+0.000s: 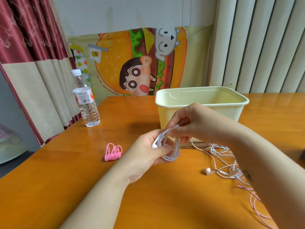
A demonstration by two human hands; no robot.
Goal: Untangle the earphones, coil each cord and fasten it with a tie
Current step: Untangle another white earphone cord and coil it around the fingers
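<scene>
A white earphone cord (171,151) is wound into a loose coil above the middle of the table. My left hand (148,152) grips the coil from the left, an earbud under its thumb. My right hand (188,123) pinches the cord's plug end at the top of the coil. To the right, a tangle of pink and white earphones (226,162) lies on the table, partly under my right forearm. A bunch of pink silicone ties (113,152) sits left of my left hand.
A pale yellow plastic bin (201,103) stands just behind my hands. A water bottle (85,100) stands at the table's far left corner beside a curtain. The wooden table's (66,162) left edge runs diagonally. A cartoon cloth hangs on the wall behind.
</scene>
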